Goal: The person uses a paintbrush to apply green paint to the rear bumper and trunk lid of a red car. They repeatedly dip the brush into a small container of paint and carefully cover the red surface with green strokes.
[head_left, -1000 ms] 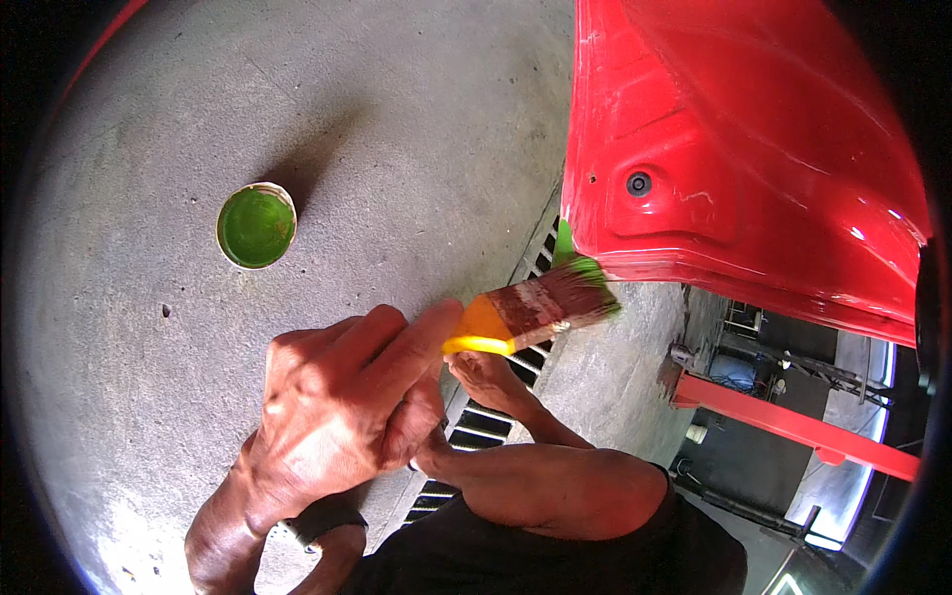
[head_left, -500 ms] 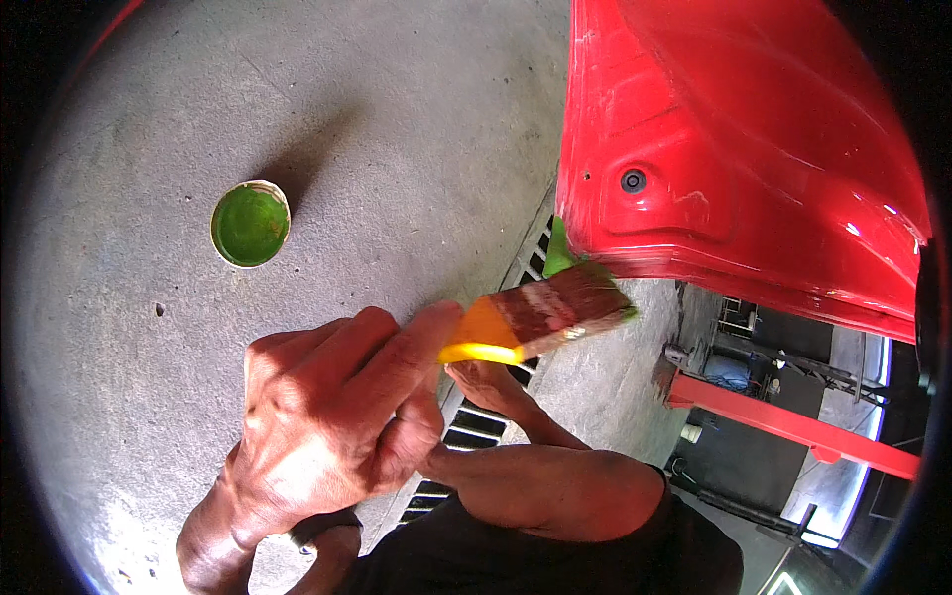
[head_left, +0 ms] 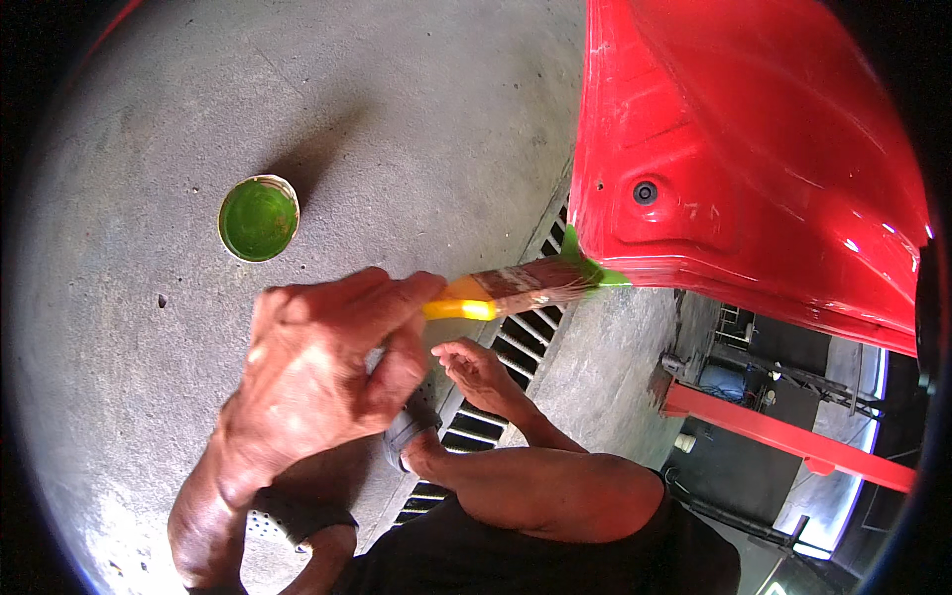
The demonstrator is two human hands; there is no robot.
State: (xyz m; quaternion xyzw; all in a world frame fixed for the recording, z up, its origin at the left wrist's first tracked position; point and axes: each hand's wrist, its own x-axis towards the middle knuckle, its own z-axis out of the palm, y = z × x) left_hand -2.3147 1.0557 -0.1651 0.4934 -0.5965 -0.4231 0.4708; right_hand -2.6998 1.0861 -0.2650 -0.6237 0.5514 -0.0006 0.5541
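My left hand (head_left: pixel 322 362) is closed around the yellow handle of a paintbrush (head_left: pixel 535 284). The brush's bristle tips meet the lower corner of a red painted metal panel (head_left: pixel 714 188). Green paint (head_left: pixel 572 244) coats that corner on both sides of the tips. Lower down, my right hand (head_left: pixel 478 377) is held out past my knee with its fingers loosely extended, and nothing is in it. On the floor to the left stands a small round can (head_left: pixel 221 234) with green paint inside.
A slotted drain grate (head_left: pixel 518 349) runs through the concrete floor (head_left: pixel 426 129) below the panel. My shoes (head_left: pixel 412 421) are beside it. At the right are a red beam (head_left: pixel 783 434) and a blue container (head_left: pixel 726 375). A black round plug (head_left: pixel 645 192) sits in the panel.
The brush has moved left and slightly up, and its bristles now press at the panel's corner. More green shows along the lower edge. My right hand, partly hidden before, is now in plain view.
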